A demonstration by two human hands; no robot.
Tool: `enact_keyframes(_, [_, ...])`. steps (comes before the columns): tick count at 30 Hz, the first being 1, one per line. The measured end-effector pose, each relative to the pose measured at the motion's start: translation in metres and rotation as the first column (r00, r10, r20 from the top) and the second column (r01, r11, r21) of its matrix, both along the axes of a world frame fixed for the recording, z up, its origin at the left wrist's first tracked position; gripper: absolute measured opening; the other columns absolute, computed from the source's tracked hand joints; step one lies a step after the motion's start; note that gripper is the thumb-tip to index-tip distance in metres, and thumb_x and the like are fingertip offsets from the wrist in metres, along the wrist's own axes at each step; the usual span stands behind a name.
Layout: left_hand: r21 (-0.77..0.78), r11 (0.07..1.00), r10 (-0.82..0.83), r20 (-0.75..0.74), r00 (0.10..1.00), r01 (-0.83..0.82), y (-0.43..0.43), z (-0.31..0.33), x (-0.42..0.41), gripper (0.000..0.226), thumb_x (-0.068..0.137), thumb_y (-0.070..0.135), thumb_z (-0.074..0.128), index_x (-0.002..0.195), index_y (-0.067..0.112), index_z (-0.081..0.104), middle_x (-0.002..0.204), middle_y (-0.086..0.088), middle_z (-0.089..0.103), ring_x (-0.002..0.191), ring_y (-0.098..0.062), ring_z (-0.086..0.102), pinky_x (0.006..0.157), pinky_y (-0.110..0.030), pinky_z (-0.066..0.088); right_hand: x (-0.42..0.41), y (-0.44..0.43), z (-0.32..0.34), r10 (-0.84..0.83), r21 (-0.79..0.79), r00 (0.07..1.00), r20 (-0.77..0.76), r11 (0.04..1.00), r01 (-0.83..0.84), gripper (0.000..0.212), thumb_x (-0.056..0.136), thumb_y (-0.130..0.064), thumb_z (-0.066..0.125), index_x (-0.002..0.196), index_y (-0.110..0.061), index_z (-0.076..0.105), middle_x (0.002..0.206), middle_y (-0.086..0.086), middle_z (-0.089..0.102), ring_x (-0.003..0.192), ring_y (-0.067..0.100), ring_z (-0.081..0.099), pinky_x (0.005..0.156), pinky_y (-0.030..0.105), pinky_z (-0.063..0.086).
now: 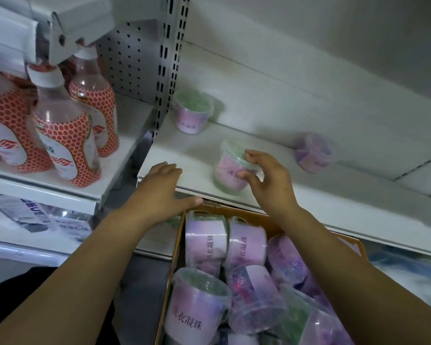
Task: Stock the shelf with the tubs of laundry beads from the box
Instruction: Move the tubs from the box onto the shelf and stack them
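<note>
Three tubs of laundry beads stand on the white shelf (309, 200): one at the back left (193, 113), one near the front edge (230, 168), and a blurred purple one to the right (312, 155). My right hand (266, 180) is at the front tub, with fingers on its lid and thumb on its side, loosely curved round it. My left hand (163, 192) lies flat on the shelf's front left corner, fingers straight. Below the shelf an open cardboard box (174, 255) holds several more tubs (197, 302) with pink and purple labels.
The neighbouring shelf on the left carries three bottles (67, 140) with red honeycomb labels. A perforated upright (171, 61) divides the two shelves. Packaged goods lie on lower shelves at the left and right.
</note>
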State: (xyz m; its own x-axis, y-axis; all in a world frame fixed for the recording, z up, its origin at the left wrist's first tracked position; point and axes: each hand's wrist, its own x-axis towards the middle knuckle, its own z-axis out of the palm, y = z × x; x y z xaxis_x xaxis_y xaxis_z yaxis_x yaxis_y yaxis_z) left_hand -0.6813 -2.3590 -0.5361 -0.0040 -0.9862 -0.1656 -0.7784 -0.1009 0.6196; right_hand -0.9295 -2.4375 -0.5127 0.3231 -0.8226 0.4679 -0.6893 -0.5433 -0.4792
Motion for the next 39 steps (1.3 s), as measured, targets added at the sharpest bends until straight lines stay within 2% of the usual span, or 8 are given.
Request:
enact_keyframes(3, [0.041,0.999,-0.016,0.074,0.997,0.013,-0.006,-0.004,0.004,0.092,0.087,0.062,0.065,0.155,0.010,0.033,0.167,-0.007,0.019,0.154,-0.023,0.011,0.122,-0.033,0.015,-0.003,-0.005,-0.011,0.006,-0.001,0.999,-0.036,1.000,-0.006,0.038,0.083,-0.009,0.080,0.117,-0.002,0.066,0.126,0.012,0.067,0.121,0.030,0.061,0.106,0.053,0.046])
enact_keyframes(7, [0.040,0.999,-0.029,0.119,0.992,0.025,-0.009,-0.005,0.004,0.083,0.089,0.060,0.063,0.151,0.010,0.040,0.167,-0.007,0.019,0.153,-0.023,0.013,0.121,-0.034,0.018,-0.004,-0.002,-0.015,0.042,-0.038,0.984,-0.175,0.998,-0.049,0.030,0.083,-0.016,0.081,0.108,-0.007,0.067,0.127,0.010,0.066,0.129,0.030,0.055,0.114,0.071,0.023])
enact_keyframes(10, [0.043,0.999,-0.032,0.134,0.990,0.026,-0.010,-0.004,0.003,0.080,0.090,0.060,0.062,0.151,0.011,0.042,0.167,-0.007,0.019,0.153,-0.023,0.012,0.121,-0.035,0.018,-0.004,0.009,-0.012,-0.002,-0.087,0.970,-0.243,0.996,-0.019,0.038,0.084,-0.027,0.081,0.115,-0.011,0.067,0.134,0.006,0.063,0.134,0.027,0.048,0.117,0.064,0.023])
enact_keyframes(13, [0.054,0.998,-0.037,0.146,0.989,0.029,-0.010,-0.003,0.002,0.080,0.091,0.060,0.060,0.152,0.011,0.041,0.167,-0.008,0.017,0.153,-0.024,0.011,0.121,-0.035,0.018,0.000,0.023,-0.014,-0.026,-0.137,0.967,-0.255,0.990,-0.009,0.046,0.088,-0.029,0.077,0.128,-0.010,0.064,0.139,0.005,0.059,0.131,0.024,0.049,0.113,0.051,0.039])
enact_keyframes(18, [0.057,0.998,-0.026,0.136,0.990,0.018,-0.010,-0.003,0.002,0.078,0.092,0.058,0.060,0.152,0.011,0.040,0.168,-0.008,0.016,0.154,-0.023,0.010,0.122,-0.036,0.018,0.006,0.020,-0.025,-0.103,-0.120,0.975,-0.197,0.990,0.081,0.031,0.094,-0.021,0.071,0.123,-0.013,0.069,0.135,0.002,0.064,0.127,0.023,0.053,0.101,0.035,0.048])
enact_keyframes(22, [0.052,0.998,0.020,0.163,0.986,-0.029,-0.011,-0.005,0.002,0.078,0.093,0.057,0.059,0.152,0.010,0.038,0.168,-0.010,0.013,0.154,-0.024,0.008,0.122,-0.038,0.020,0.015,-0.005,-0.028,-0.111,-0.107,0.985,-0.134,0.989,0.097,0.027,0.092,-0.016,0.071,0.119,-0.010,0.071,0.129,0.007,0.066,0.123,0.028,0.056,0.104,0.038,0.048])
enact_keyframes(30, [0.034,0.997,0.065,0.205,0.977,-0.074,-0.019,-0.006,0.000,0.072,0.095,0.057,0.055,0.150,0.011,0.042,0.166,-0.010,0.019,0.153,-0.026,0.011,0.119,-0.036,0.022,0.029,-0.062,-0.008,-0.145,0.024,0.964,-0.224,0.988,0.154,0.032,0.091,-0.015,0.070,0.122,-0.009,0.070,0.126,0.015,0.067,0.118,0.037,0.060,0.099,0.039,0.048])
enact_keyframes(39, [0.013,0.995,0.090,0.260,0.961,-0.097,-0.024,0.000,0.004,0.061,0.098,0.053,0.052,0.142,0.010,0.051,0.154,-0.007,0.041,0.142,-0.027,0.034,0.111,-0.040,0.038,0.043,-0.106,-0.001,-0.193,0.169,0.940,-0.283,0.954,0.247,0.037,0.099,-0.022,0.059,0.135,-0.021,0.059,0.137,0.010,0.058,0.125,0.028,0.054,0.102,0.028,0.038])
